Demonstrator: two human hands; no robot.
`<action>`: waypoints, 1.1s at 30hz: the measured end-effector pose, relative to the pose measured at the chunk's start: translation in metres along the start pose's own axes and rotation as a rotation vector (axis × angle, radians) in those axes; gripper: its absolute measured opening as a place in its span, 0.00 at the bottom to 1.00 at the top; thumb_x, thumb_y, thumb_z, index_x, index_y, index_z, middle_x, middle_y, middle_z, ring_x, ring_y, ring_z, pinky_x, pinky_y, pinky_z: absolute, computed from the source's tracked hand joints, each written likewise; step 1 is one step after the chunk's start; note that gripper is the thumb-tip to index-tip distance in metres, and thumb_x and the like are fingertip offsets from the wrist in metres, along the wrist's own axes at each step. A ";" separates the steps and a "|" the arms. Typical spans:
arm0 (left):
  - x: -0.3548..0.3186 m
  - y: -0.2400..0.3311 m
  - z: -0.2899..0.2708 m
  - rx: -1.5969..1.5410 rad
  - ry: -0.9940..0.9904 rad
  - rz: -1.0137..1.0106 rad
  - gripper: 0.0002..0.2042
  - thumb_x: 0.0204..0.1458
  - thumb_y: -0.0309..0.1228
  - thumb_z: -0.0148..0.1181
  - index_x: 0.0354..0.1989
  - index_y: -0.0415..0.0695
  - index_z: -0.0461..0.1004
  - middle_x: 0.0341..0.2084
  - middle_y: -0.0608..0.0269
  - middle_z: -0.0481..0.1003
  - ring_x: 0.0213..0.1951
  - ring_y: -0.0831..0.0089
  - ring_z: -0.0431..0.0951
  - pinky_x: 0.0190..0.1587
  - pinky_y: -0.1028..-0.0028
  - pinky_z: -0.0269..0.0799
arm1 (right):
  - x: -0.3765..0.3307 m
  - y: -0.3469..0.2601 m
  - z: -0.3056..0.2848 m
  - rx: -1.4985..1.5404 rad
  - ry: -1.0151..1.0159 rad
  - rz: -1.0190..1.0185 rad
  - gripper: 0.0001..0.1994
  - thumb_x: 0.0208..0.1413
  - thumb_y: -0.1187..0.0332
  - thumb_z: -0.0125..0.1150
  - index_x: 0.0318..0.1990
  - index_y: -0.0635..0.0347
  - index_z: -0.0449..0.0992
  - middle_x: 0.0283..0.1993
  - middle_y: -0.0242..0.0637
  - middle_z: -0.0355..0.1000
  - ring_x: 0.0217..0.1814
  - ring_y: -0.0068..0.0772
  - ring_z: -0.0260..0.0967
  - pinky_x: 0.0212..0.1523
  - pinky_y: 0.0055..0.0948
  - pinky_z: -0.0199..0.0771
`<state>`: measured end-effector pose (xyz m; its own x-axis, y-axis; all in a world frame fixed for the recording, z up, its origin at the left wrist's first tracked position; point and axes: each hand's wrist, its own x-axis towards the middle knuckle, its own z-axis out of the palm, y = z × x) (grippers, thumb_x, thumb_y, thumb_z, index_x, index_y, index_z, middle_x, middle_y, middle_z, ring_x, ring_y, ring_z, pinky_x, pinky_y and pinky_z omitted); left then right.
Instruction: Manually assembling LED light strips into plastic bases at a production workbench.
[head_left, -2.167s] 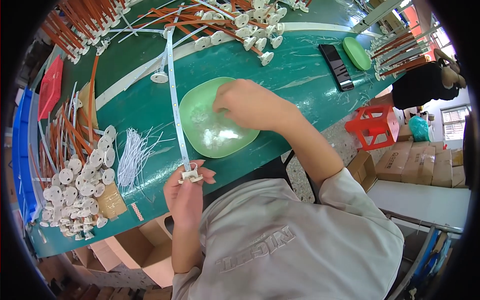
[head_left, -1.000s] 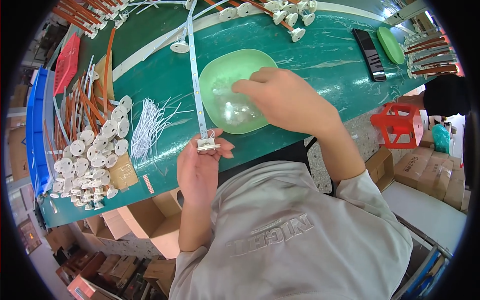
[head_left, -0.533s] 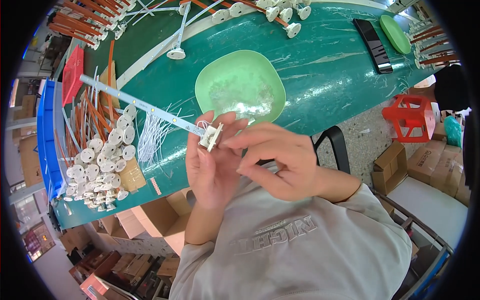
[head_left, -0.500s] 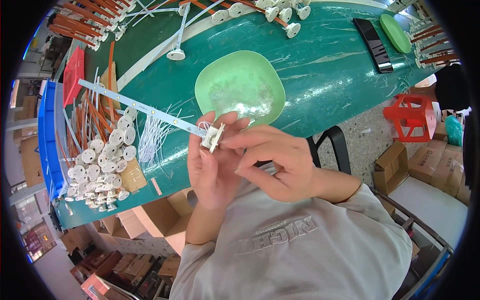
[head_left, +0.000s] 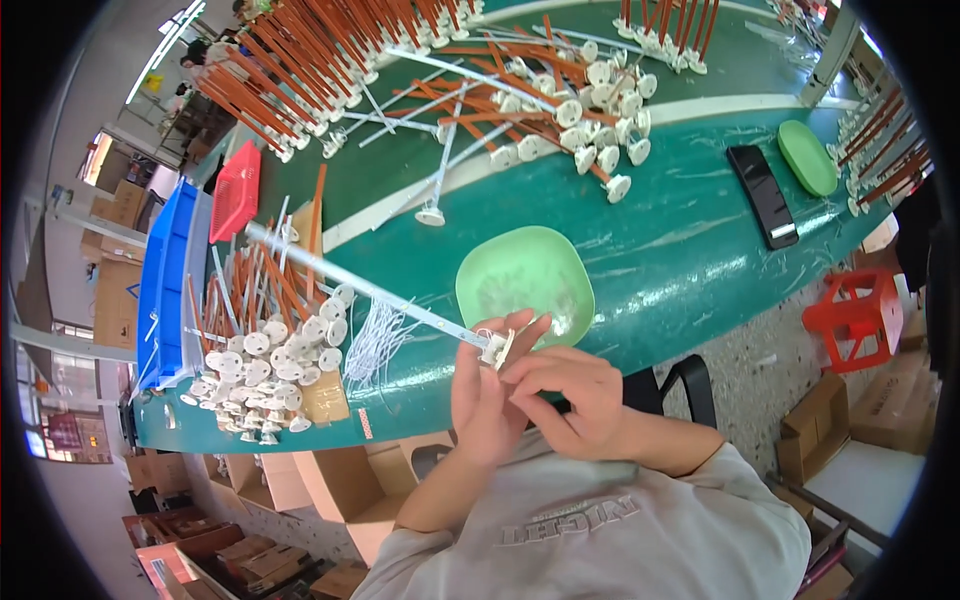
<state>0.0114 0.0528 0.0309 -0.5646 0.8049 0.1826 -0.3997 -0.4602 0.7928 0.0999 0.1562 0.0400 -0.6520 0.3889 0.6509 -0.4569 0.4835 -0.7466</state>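
A long white LED strip (head_left: 365, 283) with a white end base (head_left: 497, 350) is held in my left hand (head_left: 483, 412), whose fingers close round the base end. The strip points away to the upper left. My right hand (head_left: 580, 402) is at the right side of the base, thumb and fingertips pinched together; what they hold, if anything, is too small to make out. Just beyond both hands sits a light green bowl (head_left: 530, 242) with small shiny bits in it. Thin white wires (head_left: 375, 345) lie in a bunch left of my hands.
At left, strips with round white bases (head_left: 265, 370) are piled beside a blue bin (head_left: 170, 280) and a red basket (head_left: 236, 190). More orange and white strips (head_left: 520, 100) cover the far table. A phone (head_left: 762, 197) and a small green dish (head_left: 806, 158) lie right; a red stool (head_left: 853, 318) stands beyond.
The view has tilted up, showing more of the far table. My left hand still holds the LED strip, and my right fingertips have drawn closer together beside its base.
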 end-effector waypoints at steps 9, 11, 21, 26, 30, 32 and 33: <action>-0.003 0.007 0.001 0.018 -0.052 0.091 0.24 0.66 0.41 0.41 0.65 0.41 0.51 0.62 0.44 0.60 0.65 0.48 0.59 0.64 0.52 0.59 | -0.005 0.001 0.018 0.018 0.180 0.030 0.09 0.39 0.82 0.68 0.30 0.62 0.79 0.40 0.41 0.76 0.41 0.39 0.72 0.38 0.29 0.75; -0.007 0.009 -0.003 -0.034 -0.012 0.094 0.24 0.66 0.41 0.42 0.64 0.41 0.51 0.61 0.45 0.61 0.65 0.48 0.60 0.64 0.53 0.59 | -0.007 0.002 0.024 -0.097 0.184 -0.023 0.09 0.38 0.79 0.70 0.30 0.59 0.79 0.43 0.38 0.76 0.39 0.39 0.72 0.39 0.31 0.73; -0.015 0.022 -0.006 -0.031 0.049 0.223 0.25 0.65 0.43 0.45 0.65 0.43 0.51 0.58 0.50 0.64 0.62 0.54 0.64 0.62 0.57 0.62 | -0.016 0.011 0.036 -0.214 0.196 -0.058 0.11 0.34 0.77 0.72 0.30 0.57 0.81 0.46 0.37 0.74 0.44 0.39 0.65 0.32 0.28 0.69; -0.014 0.033 -0.001 -0.168 0.194 0.214 0.22 0.62 0.42 0.52 0.60 0.46 0.59 0.51 0.52 0.69 0.49 0.59 0.70 0.50 0.64 0.66 | -0.009 0.006 0.037 -0.140 0.200 0.028 0.10 0.36 0.79 0.70 0.30 0.60 0.79 0.42 0.39 0.74 0.42 0.38 0.66 0.34 0.29 0.69; -0.011 0.035 0.000 -0.219 0.151 0.201 0.23 0.61 0.43 0.52 0.61 0.48 0.60 0.48 0.56 0.70 0.37 0.70 0.67 0.39 0.71 0.64 | -0.011 0.012 0.038 -0.057 0.175 -0.008 0.11 0.37 0.80 0.69 0.31 0.62 0.78 0.40 0.40 0.75 0.38 0.38 0.68 0.36 0.30 0.69; -0.010 0.037 0.001 -0.234 0.162 0.184 0.23 0.61 0.44 0.53 0.61 0.48 0.59 0.48 0.56 0.70 0.37 0.71 0.67 0.39 0.71 0.64 | -0.009 0.013 0.036 -0.029 0.131 -0.046 0.11 0.38 0.81 0.68 0.32 0.63 0.77 0.39 0.40 0.75 0.35 0.39 0.69 0.34 0.31 0.70; -0.013 0.039 0.001 -0.251 0.176 0.165 0.24 0.61 0.44 0.53 0.62 0.48 0.59 0.48 0.56 0.69 0.36 0.71 0.66 0.39 0.71 0.64 | -0.009 0.013 0.035 -0.028 0.131 -0.043 0.11 0.38 0.81 0.68 0.32 0.63 0.77 0.39 0.40 0.75 0.35 0.39 0.69 0.34 0.31 0.70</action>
<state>0.0040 0.0255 0.0601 -0.7437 0.6451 0.1754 -0.4454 -0.6738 0.5895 0.0784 0.1313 0.0196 -0.5467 0.4658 0.6958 -0.4641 0.5230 -0.7149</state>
